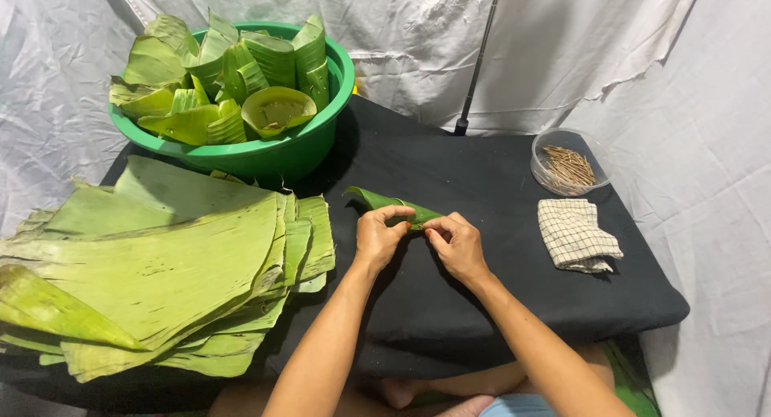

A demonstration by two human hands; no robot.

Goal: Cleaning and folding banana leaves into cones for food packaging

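Pinching the rolled leaf strip (pixel 393 208) at frame centre, we close our left hand (pixel 377 239) and right hand (pixel 455 244) on it, keeping the roll tight. The leaf stack (pixel 161 264) lies lower left and the dish of sticks (pixel 569 161) upper right, both within reach.

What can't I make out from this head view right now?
- Middle of the folded leaf: covered by the left hand and right hand.
- Lower leaves in the flat leaf stack: hidden under the top ones; left edge cut off.
- Thin sticks in the clear bowl: too small to count.
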